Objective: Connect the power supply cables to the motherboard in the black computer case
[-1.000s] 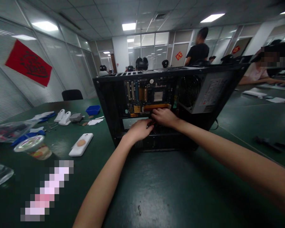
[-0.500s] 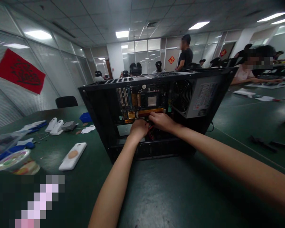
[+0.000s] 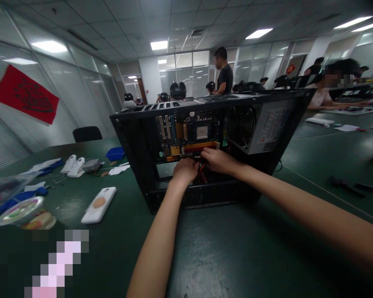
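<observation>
An open black computer case (image 3: pixel 136 136) stands on the green table (image 3: pixel 224 248), its motherboard (image 3: pixel 186 134) facing me. Both my hands reach inside, just below the orange slot (image 3: pixel 200 145). My left hand (image 3: pixel 184 169) is curled, knuckles toward me, beside red and black wires (image 3: pixel 202 177). My right hand (image 3: pixel 216 160) is closed with its fingertips pinched at the lower edge of the board, next to the left hand. What either hand grips is hidden. A power supply with a fan (image 3: pixel 251 124) fills the case's right end.
A white phone case (image 3: pixel 98 204), a sealed food cup (image 3: pixel 21 211), white gadgets (image 3: pixel 73 165) and a blue tray (image 3: pixel 115 153) lie at the left. Dark tools (image 3: pixel 345 184) lie at the right. People sit and stand at tables behind.
My hands stay at the same spot in the case, drawn slightly closer together. The view has shifted a little, and the standing person behind has walked left.
</observation>
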Demonstrator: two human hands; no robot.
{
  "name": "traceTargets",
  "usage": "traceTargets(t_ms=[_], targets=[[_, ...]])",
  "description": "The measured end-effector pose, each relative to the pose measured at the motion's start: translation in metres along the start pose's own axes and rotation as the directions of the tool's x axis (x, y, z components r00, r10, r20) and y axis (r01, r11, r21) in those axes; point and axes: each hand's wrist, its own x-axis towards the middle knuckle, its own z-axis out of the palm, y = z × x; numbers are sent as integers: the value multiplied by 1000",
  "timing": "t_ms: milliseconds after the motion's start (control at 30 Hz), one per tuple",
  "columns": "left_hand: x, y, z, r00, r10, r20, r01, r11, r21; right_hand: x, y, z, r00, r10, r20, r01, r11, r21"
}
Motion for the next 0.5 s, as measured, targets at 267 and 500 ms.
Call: traceTargets(t_ms=[267, 500], targets=[[-14, 0, -4, 1000, -3, -6, 4, 999, 39, 0, -4, -2, 1000, -1, 12, 2, 999, -32], [-13, 2, -7, 997, -72, 3, 71, 996, 54, 0, -1, -2, 1000, 0, 5, 0, 1000, -1]])
